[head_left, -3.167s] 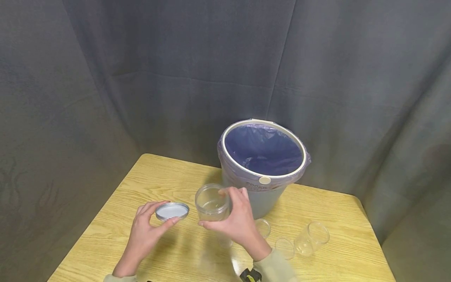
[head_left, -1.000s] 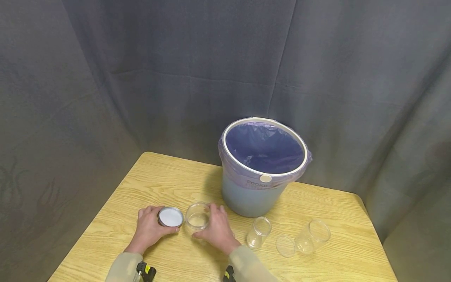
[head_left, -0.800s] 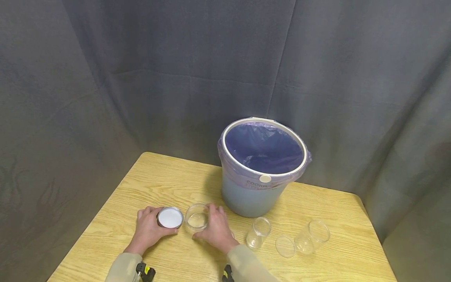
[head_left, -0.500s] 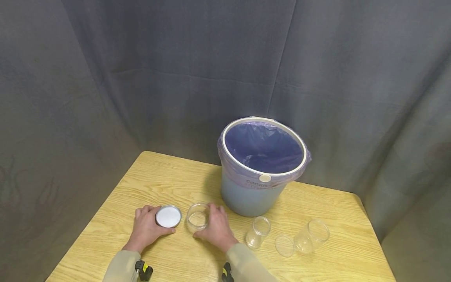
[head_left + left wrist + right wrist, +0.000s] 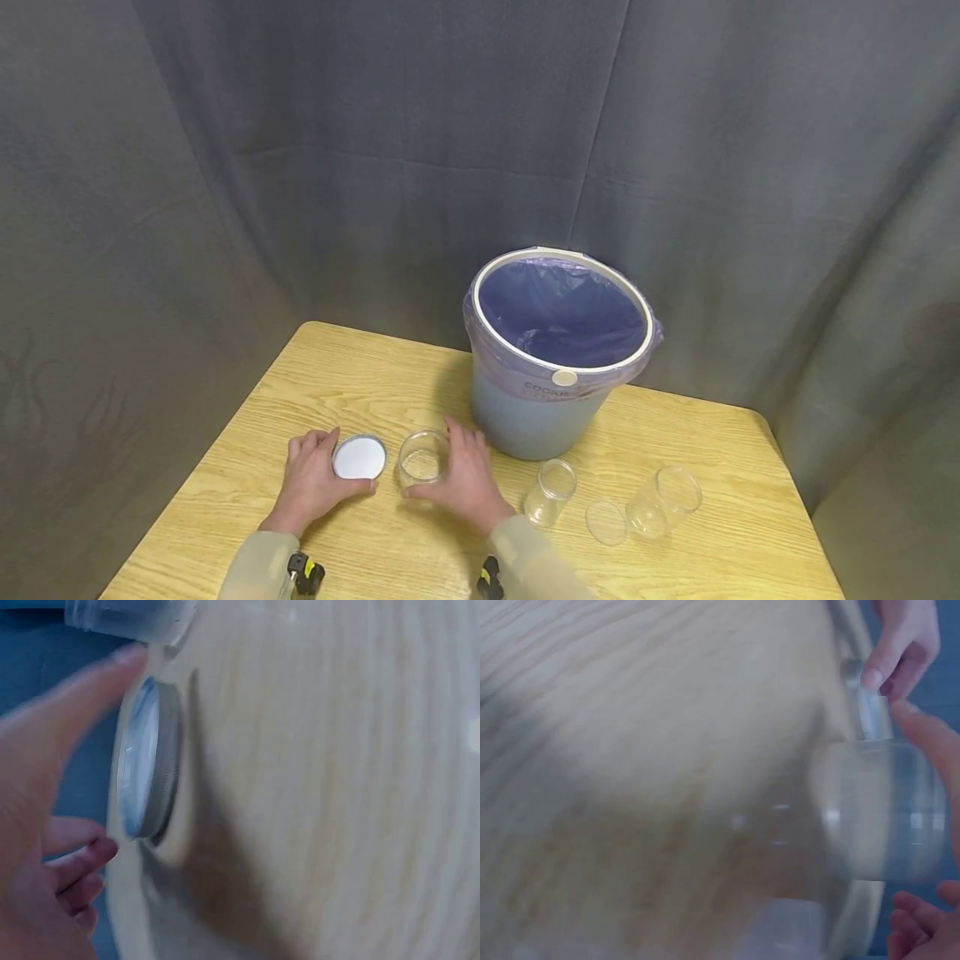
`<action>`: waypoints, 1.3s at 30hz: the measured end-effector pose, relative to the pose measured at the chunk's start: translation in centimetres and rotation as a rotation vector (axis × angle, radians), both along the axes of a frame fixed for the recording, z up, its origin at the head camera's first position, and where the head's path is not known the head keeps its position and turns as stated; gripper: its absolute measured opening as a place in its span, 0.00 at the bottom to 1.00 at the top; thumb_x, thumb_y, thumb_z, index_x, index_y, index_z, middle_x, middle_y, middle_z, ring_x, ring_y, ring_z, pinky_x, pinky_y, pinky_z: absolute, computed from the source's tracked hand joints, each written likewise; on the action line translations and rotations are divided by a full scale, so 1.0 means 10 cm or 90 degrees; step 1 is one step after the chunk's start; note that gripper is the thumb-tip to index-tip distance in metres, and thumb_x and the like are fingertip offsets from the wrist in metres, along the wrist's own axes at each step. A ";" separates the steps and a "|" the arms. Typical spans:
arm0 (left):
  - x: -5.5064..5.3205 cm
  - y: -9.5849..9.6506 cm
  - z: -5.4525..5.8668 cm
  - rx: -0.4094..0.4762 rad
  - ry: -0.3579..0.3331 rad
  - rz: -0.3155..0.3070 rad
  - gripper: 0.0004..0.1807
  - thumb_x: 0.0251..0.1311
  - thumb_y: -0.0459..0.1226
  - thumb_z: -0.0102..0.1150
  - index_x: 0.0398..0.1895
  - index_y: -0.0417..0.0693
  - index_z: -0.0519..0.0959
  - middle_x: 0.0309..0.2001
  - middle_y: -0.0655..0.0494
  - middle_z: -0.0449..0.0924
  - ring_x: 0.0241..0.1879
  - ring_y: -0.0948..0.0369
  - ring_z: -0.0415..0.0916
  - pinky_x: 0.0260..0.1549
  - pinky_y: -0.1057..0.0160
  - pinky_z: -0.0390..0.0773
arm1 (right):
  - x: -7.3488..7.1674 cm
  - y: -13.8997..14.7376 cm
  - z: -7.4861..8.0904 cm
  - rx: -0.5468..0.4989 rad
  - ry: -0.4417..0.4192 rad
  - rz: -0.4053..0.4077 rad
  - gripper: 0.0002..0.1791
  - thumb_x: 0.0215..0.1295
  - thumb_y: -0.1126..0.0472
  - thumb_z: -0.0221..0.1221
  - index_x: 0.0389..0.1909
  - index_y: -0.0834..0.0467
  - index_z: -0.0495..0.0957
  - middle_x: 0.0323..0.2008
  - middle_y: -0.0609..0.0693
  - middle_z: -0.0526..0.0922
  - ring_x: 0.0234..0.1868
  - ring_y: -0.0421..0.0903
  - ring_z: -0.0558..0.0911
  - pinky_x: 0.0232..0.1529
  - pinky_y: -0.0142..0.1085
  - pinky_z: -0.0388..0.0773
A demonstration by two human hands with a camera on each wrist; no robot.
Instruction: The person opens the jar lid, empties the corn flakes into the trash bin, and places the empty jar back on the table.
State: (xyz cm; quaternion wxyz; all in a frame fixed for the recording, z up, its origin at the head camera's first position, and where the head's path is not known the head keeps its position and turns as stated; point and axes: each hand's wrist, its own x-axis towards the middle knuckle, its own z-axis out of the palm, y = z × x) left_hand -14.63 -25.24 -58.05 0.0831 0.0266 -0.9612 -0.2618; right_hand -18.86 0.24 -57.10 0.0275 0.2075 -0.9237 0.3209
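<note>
My left hand [image 5: 309, 482] is around the left side of a round screw lid [image 5: 360, 457] with a silvery rim and white inside. The lid [image 5: 166, 761] lies on the table, white face up, and the left wrist view shows thumb and fingers spread apart from it. To its right, a wide clear jar [image 5: 422, 460] stands upright with its mouth uncovered. My right hand [image 5: 471, 487] is beside this jar [image 5: 885, 814], thumb and fingers parted around its right side without gripping it. Lid and jar sit close together between both hands.
A grey bin [image 5: 525, 421] with a purple liner and white rim stands behind the jar. Right of my right hand are a narrow clear jar [image 5: 550, 493], a clear disc [image 5: 606, 522] and a taller clear jar [image 5: 663, 502]. Dark curtains [image 5: 375, 167] hang behind the table [image 5: 360, 375].
The lid and wide jar, held up in the air 3.2 seconds ago, were lowered to the table. Since half a second ago both hands have loosened, fingers spreading off lid and jar.
</note>
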 end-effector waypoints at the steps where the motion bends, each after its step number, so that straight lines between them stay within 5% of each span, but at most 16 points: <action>1: 0.00 0.00 0.03 -0.003 0.007 -0.005 0.63 0.37 0.64 0.80 0.65 0.23 0.69 0.57 0.31 0.71 0.55 0.39 0.60 0.51 0.42 0.65 | 0.00 0.01 0.04 -0.002 0.006 -0.001 0.72 0.32 0.32 0.80 0.76 0.62 0.57 0.64 0.61 0.72 0.65 0.61 0.69 0.68 0.58 0.62; 9: -0.04 0.07 0.30 -0.008 0.085 -0.031 0.52 0.55 0.66 0.66 0.65 0.27 0.72 0.57 0.34 0.74 0.57 0.40 0.61 0.55 0.42 0.63 | 0.08 0.16 0.48 -0.083 0.019 0.011 0.46 0.53 0.37 0.73 0.66 0.60 0.71 0.60 0.55 0.76 0.62 0.56 0.71 0.63 0.53 0.68; 13: -0.06 0.13 0.46 0.006 0.140 -0.037 0.48 0.59 0.62 0.66 0.65 0.29 0.72 0.57 0.34 0.75 0.58 0.41 0.61 0.56 0.42 0.63 | 0.14 0.28 0.75 -0.102 0.067 0.049 0.31 0.62 0.41 0.69 0.58 0.58 0.79 0.51 0.48 0.81 0.51 0.47 0.76 0.52 0.45 0.75; 19: -0.12 0.21 0.74 0.016 0.226 -0.048 0.44 0.59 0.60 0.67 0.66 0.35 0.74 0.56 0.38 0.76 0.60 0.42 0.61 0.56 0.40 0.61 | 0.23 0.50 1.22 -0.179 0.110 0.086 0.18 0.64 0.48 0.69 0.50 0.52 0.83 0.44 0.42 0.84 0.38 0.42 0.77 0.40 0.38 0.76; 23: -0.16 0.25 0.92 0.013 0.273 -0.059 0.42 0.58 0.59 0.69 0.66 0.38 0.74 0.57 0.41 0.76 0.61 0.42 0.61 0.56 0.39 0.60 | 0.26 0.72 1.51 -0.230 0.195 0.082 0.14 0.63 0.53 0.71 0.47 0.51 0.84 0.42 0.41 0.85 0.37 0.42 0.79 0.39 0.40 0.76; 28: -0.21 0.28 1.12 0.000 0.326 -0.080 0.42 0.56 0.57 0.70 0.66 0.38 0.74 0.58 0.42 0.76 0.62 0.41 0.62 0.59 0.38 0.58 | 0.22 1.10 1.82 -0.261 0.311 0.032 0.13 0.62 0.59 0.70 0.47 0.55 0.85 0.42 0.44 0.86 0.39 0.46 0.79 0.39 0.37 0.73; 33: -0.28 0.29 1.32 -0.020 0.344 -0.096 0.43 0.57 0.58 0.68 0.67 0.38 0.73 0.62 0.41 0.74 0.65 0.40 0.61 0.62 0.37 0.56 | 0.11 1.54 2.06 -0.240 0.391 -0.075 0.12 0.64 0.61 0.69 0.48 0.57 0.86 0.42 0.48 0.87 0.42 0.49 0.77 0.45 0.38 0.68; 39: -0.41 0.30 1.53 -0.052 0.327 -0.111 0.45 0.58 0.62 0.65 0.69 0.40 0.72 0.66 0.44 0.71 0.68 0.44 0.58 0.65 0.38 0.53 | 0.00 2.04 2.22 -0.201 0.410 -0.185 0.14 0.69 0.56 0.65 0.48 0.61 0.85 0.45 0.55 0.86 0.46 0.51 0.76 0.49 0.48 0.64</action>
